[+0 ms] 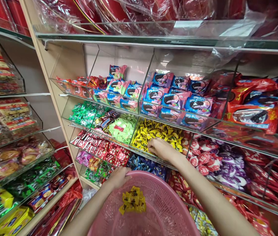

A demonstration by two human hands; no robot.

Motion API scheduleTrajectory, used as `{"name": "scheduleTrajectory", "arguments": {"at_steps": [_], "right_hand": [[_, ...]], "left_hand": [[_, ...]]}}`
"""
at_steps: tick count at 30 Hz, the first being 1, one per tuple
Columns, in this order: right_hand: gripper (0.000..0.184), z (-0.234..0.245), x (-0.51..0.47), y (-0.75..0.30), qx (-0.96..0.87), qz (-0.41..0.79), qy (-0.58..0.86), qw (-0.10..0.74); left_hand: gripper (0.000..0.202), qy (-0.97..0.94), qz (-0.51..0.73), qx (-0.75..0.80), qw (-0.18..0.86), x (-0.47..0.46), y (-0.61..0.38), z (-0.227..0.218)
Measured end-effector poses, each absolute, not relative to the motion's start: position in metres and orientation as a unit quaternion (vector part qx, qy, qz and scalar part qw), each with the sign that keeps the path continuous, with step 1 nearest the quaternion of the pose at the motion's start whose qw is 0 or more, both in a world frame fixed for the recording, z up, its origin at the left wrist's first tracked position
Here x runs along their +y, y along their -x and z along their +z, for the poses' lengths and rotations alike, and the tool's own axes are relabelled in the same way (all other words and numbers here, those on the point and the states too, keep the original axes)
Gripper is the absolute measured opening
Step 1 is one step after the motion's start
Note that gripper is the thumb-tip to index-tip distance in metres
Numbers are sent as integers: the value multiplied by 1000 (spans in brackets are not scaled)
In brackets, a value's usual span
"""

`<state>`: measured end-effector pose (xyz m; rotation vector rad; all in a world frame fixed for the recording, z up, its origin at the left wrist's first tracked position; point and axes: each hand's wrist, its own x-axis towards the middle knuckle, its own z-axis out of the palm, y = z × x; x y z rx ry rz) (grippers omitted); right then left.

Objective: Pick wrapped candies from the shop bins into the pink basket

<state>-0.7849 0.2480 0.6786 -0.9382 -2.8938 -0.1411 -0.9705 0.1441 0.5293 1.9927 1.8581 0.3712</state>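
Observation:
My left hand [118,178] is closed over the far left rim of a pink plastic basket [174,200] with perforated sides. A small heap of yellow wrapped candies [133,200] lies inside the basket. Over the front edge of a clear shelf bin, my right hand [160,149] reaches in with its fingers curled down. Loose yellow wrapped candies [157,131] with dark print fill that bin around the fingers. Whatever is between those fingertips is hidden from me.
Green-wrapped sweets [122,127] and Snickers bars [105,122] lie left of the yellow candies. Packaged sandwich cookies [175,95] fill the bins above. Red and white sweets [203,154] are to the right. A clear acrylic front edge [207,134] runs above my right forearm.

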Motion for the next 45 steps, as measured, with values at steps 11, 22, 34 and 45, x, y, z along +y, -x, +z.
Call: {"name": "scheduleTrajectory", "arguments": {"at_steps": [11,22,34,45], "right_hand": [[24,685,237,788,-950,-87,299,17],[25,691,241,777,-955,-89,263,108],[17,680,164,772,-914,274,152,257],[21,496,192,782,-768,511,327,205]], "left_hand": [[25,-709,128,668,186,142,970,532],[23,-712,125,667,179,141,969,533],[24,-711,113,671,178,142,968,532],[30,-719,105,671,150,143,968,524]]}}
